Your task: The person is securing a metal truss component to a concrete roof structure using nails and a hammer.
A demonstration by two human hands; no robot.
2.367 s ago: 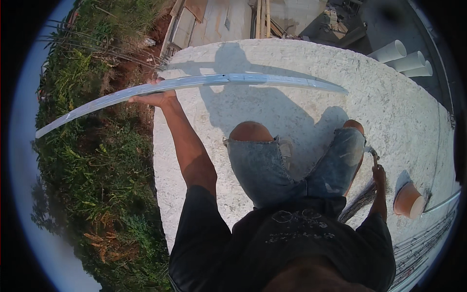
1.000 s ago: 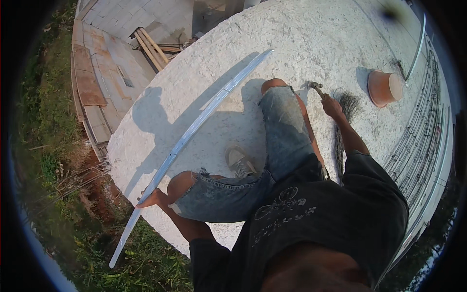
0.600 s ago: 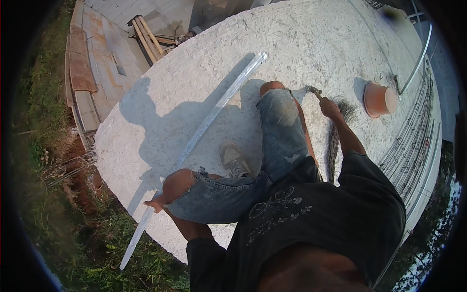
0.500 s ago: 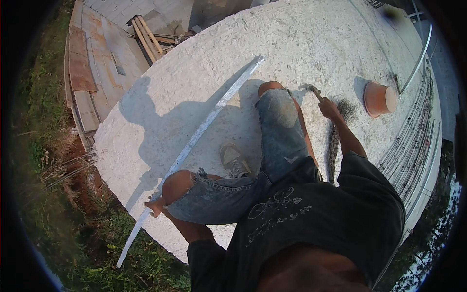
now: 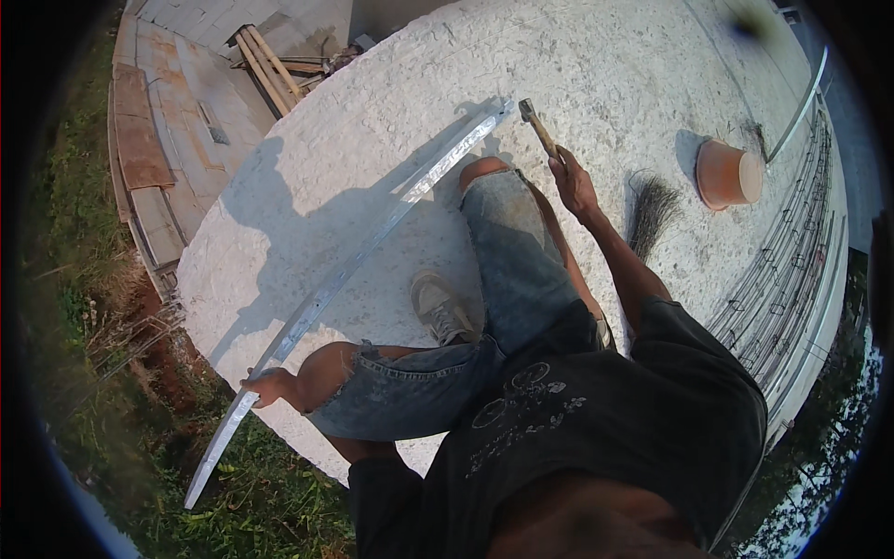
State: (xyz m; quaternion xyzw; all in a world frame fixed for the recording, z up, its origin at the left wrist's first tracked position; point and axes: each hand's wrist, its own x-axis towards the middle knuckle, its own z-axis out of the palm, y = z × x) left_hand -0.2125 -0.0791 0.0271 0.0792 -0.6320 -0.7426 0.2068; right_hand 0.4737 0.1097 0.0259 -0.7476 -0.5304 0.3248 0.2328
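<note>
Hammer [image 5: 540, 132] and right hand [image 5: 573, 184] had moved from outside the right knee [image 5: 483, 170] to the metal strip's [image 5: 447, 162] far end

One rough pale slab [image 5: 596, 84] spread beneath everything else. Steel rods [image 5: 782, 252], too overlapped to count, lay along its right side. One long metal strip slanted across the slab, its near end jutting past the edge above greenery [image 5: 270, 498]; whether its far end touched down could not be told. It looked light and thin-walled, probably springy over its length, smooth enough to slip and easily dented. Its middle seemed the balanced place to hold, but the left hand [image 5: 268, 386] was clamped on it toward the near end, just beside the left knee [image 5: 326, 374]. Beyond the slab lay at least two poles [image 5: 263, 70]. On it were one bundle of dark strands [image 5: 655, 216] and one reddish bucket [image 5: 726, 174], apparently upside down. Well apart from the left, the right hand gripped the one hammer's handle, the head near the strip.
</note>
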